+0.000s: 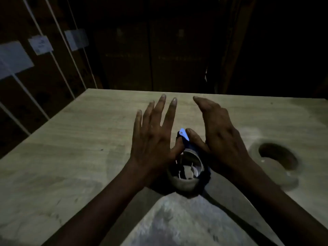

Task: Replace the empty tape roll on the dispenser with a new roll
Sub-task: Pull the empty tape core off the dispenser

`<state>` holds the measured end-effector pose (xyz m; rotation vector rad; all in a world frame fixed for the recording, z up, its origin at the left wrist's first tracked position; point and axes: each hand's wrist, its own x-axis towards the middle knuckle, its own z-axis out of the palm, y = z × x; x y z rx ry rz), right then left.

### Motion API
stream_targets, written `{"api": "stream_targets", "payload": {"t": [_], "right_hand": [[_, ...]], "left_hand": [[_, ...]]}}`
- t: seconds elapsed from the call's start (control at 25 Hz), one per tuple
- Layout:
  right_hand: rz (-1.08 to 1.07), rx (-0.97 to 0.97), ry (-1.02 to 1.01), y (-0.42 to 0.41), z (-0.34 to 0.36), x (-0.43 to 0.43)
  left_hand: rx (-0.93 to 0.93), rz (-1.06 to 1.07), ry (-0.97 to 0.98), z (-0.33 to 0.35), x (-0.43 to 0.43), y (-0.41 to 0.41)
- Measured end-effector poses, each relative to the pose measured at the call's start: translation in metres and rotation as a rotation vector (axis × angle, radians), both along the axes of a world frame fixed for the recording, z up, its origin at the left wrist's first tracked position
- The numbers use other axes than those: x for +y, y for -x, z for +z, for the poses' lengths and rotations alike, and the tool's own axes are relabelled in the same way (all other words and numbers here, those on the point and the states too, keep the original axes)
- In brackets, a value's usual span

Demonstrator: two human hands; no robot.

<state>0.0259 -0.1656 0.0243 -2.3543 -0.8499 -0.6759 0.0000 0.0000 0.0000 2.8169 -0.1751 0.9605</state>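
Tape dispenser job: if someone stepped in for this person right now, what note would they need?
Left hand: fingers spread, thumb against the dispenser.
Right hand: open, thumb on the dispenser's blue top.
The dispenser stands on the table between both hands, with the empty core on it.
The new roll lies to the right, untouched.
Done: nothing visible yet.
Left: pull off the core, fit the new roll.

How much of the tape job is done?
Not much yet. The old core still sits on the blue dispenser, looking empty. Both thumbs touch the dispenser: the left hand and right hand have fingers spread open, not gripping. The new roll lies untouched on the table to the right. Still left: pull the core off, fit the new roll.
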Motion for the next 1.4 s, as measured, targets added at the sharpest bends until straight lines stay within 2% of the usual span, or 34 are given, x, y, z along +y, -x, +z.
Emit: {"api": "stream_targets", "payload": {"t": [0.08,0.2,0.32,0.44,0.6,0.72,0.84,0.92,1.04,1.16,1.28,1.36,1.4], "right_hand": [[-0.046,0.069,0.015,0.019,-0.005,-0.002],[-0.236,0.353,0.216,0.033,-0.019,-0.002],[-0.341,0.51,0.34,0.026,-0.026,0.004],[-0.347,0.496,0.315,0.008,-0.03,0.009],[-0.355,0.415,0.188,-0.032,-0.021,0.016],[-0.301,0.415,-0.189,-0.042,-0.032,0.026],[-0.097,0.586,-0.567,-0.044,-0.047,0.031],[-0.045,0.631,-0.677,-0.047,-0.051,0.03],[-0.08,0.628,-0.809,-0.051,-0.052,0.025],[-0.06,0.58,-0.859,-0.056,-0.047,0.011],[0.07,0.596,-0.743,-0.059,-0.041,0.003],[0.162,0.635,-0.684,-0.057,-0.04,0.004],[0.202,0.662,-0.672,-0.057,-0.04,0.005]], "left_hand": [[0.095,0.039,0.021,-0.002,-0.005,0.018],[0.424,0.13,0.118,-0.016,-0.013,0.032],[0.551,0.085,0.266,-0.024,-0.014,0.02],[0.472,0.054,0.311,-0.03,-0.014,-0.006],[0.295,0.123,0.375,-0.024,-0.012,-0.047],[0.17,0.13,0.503,-0.022,-0.01,-0.061],[0.086,0.074,0.569,-0.029,-0.006,-0.065],[0.059,0.013,0.585,-0.032,-0.004,-0.065],[0.055,-0.052,0.586,-0.027,-0.002,-0.062],[-0.139,-0.057,0.553,-0.016,0.008,-0.061],[-0.273,-0.047,0.606,-0.008,0.027,-0.062],[-0.15,-0.125,0.681,-0.004,0.033,-0.065],[0.002,-0.193,0.713,-0.002,0.033,-0.066]]}}
